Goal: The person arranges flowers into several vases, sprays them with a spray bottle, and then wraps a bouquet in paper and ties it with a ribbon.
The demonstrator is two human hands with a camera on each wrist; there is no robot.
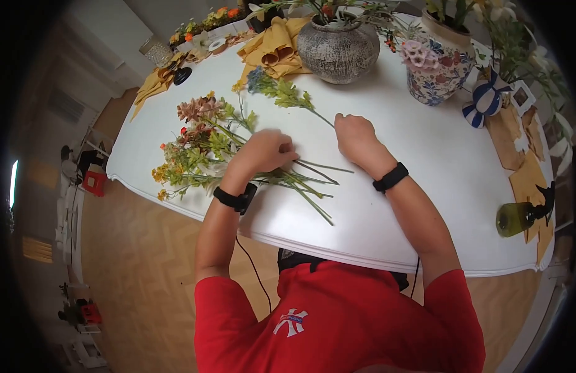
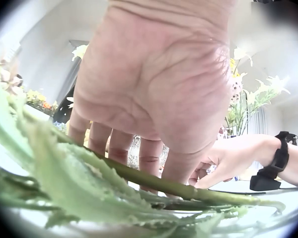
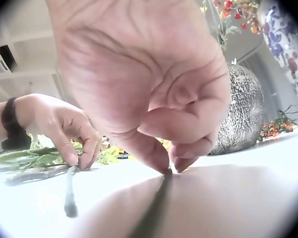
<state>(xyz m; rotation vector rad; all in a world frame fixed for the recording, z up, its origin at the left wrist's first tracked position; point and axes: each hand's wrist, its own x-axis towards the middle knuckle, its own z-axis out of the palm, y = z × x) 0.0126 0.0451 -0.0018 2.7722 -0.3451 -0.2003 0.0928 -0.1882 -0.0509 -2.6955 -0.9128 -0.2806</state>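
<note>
My right hand pinches the cut end of a leafy green stem between thumb and fingers, low over the white table. The stem's blue flower head lies toward the back left. To its left, my left hand reaches down over a pile of artificial flowers with brown, orange and yellow blooms. In the right wrist view, the left thumb and fingertips meet on a green stem. Another stem crosses in front of the left fingers in the left wrist view. Several bare stem ends point right from the pile.
A grey textured vase and a flower-painted vase stand at the back. Yellow wrapping cloth lies beside the grey vase. A green spray bottle rests near the right edge, below a blue-and-white striped ornament.
</note>
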